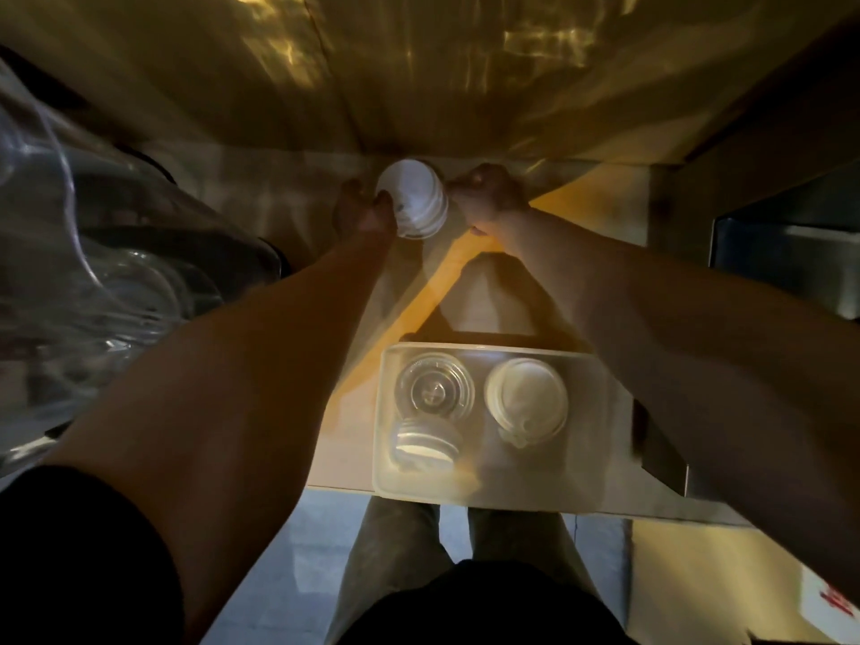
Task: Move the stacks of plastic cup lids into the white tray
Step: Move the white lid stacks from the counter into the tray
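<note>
White tray (600,458) at 5 o'clock, overhanging the desk (465,281) near edge; open desk between. Lid stack (416,200) at 12, far edge, clasped between left hand (360,211) and right hand (488,197) fingers.

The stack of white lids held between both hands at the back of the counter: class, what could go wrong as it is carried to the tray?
1. The stack of white lids lies tilted between the left hand and right hand, so lids could slide apart.
2. The tray overhangs the counter edge; pressing there might tip it.
3. Three stacks already fill much of the tray, one toppled, so room is tight.
</note>
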Tool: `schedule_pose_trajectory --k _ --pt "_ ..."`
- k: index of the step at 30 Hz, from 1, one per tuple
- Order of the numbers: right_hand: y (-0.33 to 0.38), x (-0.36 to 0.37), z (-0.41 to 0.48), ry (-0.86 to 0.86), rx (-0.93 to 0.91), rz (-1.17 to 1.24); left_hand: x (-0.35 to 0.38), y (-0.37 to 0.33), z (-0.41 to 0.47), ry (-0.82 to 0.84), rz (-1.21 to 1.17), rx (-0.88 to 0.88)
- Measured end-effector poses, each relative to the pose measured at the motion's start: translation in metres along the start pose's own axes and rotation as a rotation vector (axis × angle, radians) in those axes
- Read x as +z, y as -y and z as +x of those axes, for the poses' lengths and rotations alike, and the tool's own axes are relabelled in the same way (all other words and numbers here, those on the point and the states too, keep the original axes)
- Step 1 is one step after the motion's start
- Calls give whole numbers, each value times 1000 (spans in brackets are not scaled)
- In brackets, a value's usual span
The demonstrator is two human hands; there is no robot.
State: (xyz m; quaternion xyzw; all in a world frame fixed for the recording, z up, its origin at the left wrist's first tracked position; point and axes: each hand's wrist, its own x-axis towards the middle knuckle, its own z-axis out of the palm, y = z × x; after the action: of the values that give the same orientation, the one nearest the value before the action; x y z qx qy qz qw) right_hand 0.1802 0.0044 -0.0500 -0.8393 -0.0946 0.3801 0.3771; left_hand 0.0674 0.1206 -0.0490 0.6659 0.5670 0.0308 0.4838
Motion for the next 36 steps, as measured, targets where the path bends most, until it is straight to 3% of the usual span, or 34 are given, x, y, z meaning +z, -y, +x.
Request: schedule_pose_trajectory --k 2,9,13,22,29,36 --pt "-1 4 2 10 20 37 6 0 2 13 -47 4" --pt "1 19 5 72 39 139 13 3 5 58 145 104" --pt "-12 26 17 75 35 165 17 9 9 71 146 47" --pt "-16 21 -1 60 118 277 24 31 15 149 -124 -75" --pt "-14 12 -25 93 168 394 13 12 -26 149 -196 18" --pt "-15 -6 -68 -18 70 319 2 20 -74 220 -387 55"
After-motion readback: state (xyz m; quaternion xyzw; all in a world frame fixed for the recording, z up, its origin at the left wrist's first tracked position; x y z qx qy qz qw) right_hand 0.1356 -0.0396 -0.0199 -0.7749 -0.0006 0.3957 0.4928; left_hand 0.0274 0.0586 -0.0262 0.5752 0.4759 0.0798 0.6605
